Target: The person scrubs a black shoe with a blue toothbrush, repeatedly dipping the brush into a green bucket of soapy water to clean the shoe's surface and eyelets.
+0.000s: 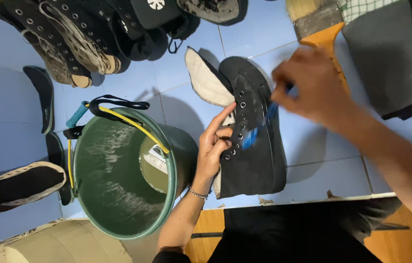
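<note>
The left hand (214,146) grips the black high-top shoe (252,131) lying on the blue tiles, long axis twelve-to-six, while the right hand (308,85) (blurred) pinches a blue brush (259,127) from two o'clock.

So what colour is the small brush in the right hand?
Blue; the small brush is blurred in the right hand, head view.

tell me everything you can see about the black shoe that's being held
The black shoe is a high-top of canvas-like cloth, lying on its side on the blue tiled floor. Metal eyelets run in a row with no laces, and its pale tongue is folded out. The left hand grips the eyelet edge; the right hand holds a blurred blue brush against it.
</note>
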